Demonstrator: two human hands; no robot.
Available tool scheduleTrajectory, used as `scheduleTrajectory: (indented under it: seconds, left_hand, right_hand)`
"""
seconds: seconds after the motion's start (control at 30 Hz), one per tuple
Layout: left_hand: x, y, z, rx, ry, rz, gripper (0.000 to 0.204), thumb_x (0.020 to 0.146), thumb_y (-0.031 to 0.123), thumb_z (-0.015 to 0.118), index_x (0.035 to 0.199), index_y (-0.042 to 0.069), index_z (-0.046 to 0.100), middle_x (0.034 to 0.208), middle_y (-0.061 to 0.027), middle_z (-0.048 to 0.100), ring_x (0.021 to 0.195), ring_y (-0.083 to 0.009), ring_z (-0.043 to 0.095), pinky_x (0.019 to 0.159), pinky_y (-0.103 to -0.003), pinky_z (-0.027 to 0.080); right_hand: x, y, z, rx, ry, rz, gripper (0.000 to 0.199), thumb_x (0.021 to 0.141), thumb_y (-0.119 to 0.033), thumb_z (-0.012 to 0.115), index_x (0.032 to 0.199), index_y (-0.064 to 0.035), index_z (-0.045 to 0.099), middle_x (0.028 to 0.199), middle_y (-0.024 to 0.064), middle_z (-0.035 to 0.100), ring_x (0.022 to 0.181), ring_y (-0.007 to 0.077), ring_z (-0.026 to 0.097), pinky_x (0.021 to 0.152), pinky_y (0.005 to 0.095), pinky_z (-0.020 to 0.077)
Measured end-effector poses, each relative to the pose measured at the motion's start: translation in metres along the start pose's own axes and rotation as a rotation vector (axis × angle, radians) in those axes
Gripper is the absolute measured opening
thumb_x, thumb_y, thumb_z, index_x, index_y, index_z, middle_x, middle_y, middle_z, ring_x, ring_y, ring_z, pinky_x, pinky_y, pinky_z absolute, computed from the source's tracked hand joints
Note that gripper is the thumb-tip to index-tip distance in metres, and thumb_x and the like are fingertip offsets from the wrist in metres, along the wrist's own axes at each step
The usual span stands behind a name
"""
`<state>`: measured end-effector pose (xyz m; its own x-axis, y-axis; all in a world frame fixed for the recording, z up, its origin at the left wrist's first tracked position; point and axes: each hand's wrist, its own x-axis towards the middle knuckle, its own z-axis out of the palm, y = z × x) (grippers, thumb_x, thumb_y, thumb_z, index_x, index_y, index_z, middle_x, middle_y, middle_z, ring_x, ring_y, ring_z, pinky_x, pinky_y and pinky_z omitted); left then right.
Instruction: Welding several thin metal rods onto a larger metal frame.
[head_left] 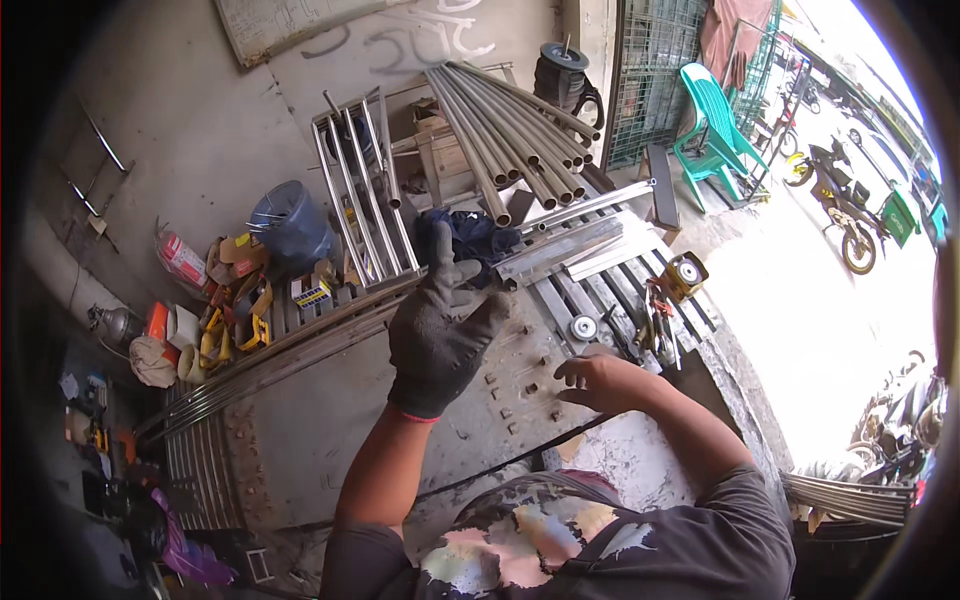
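My left hand (438,338), in a dark grey work glove with a red cuff edge, is raised over the metal worktable (320,430). Its fingers are spread and hold nothing. To its right my bare right hand (604,382) hovers low near the table's right side, fingers loosely bent and apart, with nothing visible in them. Small metal pieces (508,405) stand in rows on the tabletop between the hands. Beyond the right hand, a round disc (583,328) lies on a slatted metal rack, with pliers and other hand tools (658,318) beside it.
A bundle of metal pipes (500,140) fans out at the back. Near it are a dark blue cloth (478,240), a welded frame (365,195) and a blue bucket (292,228). At right stand a yellow-and-black tin (684,274), a green chair (715,135) and a motorcycle (845,205).
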<state>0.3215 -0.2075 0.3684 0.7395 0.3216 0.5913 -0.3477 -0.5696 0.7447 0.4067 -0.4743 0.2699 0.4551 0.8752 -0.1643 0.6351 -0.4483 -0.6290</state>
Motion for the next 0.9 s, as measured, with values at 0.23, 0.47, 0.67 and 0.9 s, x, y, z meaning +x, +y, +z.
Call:
scheduleTrajectory:
  seconds: [0.23, 0.47, 0.67, 0.9]
  left_hand:
    - [0.074, -0.012, 0.061, 0.226, 0.082, 0.045, 0.069, 0.091, 0.025, 0.083, 0.148, -0.002, 0.056, 0.116, -0.0223, 0.075, 0.106, -0.0336, 0.074, 0.100, -0.038, 0.055]
    - [0.078, -0.028, 0.061, 0.046, 0.012, -0.050, 0.066, 0.094, 0.028, 0.081, 0.147, -0.003, 0.057, 0.132, -0.0238, 0.071, 0.126, -0.0287, 0.068, 0.103, -0.037, 0.054]
    - [0.074, -0.026, 0.032, -0.029, -0.128, -0.138, 0.078, 0.103, 0.051, 0.065, 0.156, -0.002, 0.045, 0.128, -0.0233, 0.072, 0.126, -0.0279, 0.067, 0.105, -0.036, 0.051]
    - [0.078, -0.063, 0.031, -0.081, 0.010, -0.174, 0.060, 0.109, 0.050, 0.054, 0.139, -0.002, 0.060, 0.103, -0.0100, 0.073, 0.097, -0.0216, 0.072, 0.087, -0.031, 0.057]
  right_hand:
    - [-0.029, 0.075, -0.035, 0.076, 0.035, 0.042, 0.038, 0.095, -0.024, 0.076, 0.124, -0.0014, 0.066, 0.101, 0.0209, 0.075, 0.093, 0.0387, 0.074, 0.082, 0.0465, 0.0577]
    - [-0.024, 0.095, -0.044, 0.139, 0.051, 0.057, 0.038, 0.093, -0.020, 0.078, 0.122, 0.0001, 0.067, 0.100, 0.0211, 0.076, 0.093, 0.0377, 0.075, 0.082, 0.0447, 0.0589]
    - [-0.013, 0.083, -0.058, 0.121, 0.092, 0.023, 0.033, 0.094, -0.019, 0.076, 0.121, -0.0005, 0.069, 0.101, 0.0197, 0.076, 0.093, 0.0359, 0.075, 0.082, 0.0433, 0.0591]
    - [-0.005, 0.023, -0.104, 0.076, 0.369, -0.082, 0.017, 0.094, -0.013, 0.075, 0.103, 0.0010, 0.072, 0.092, 0.0175, 0.075, 0.085, 0.0321, 0.076, 0.074, 0.0410, 0.0585]
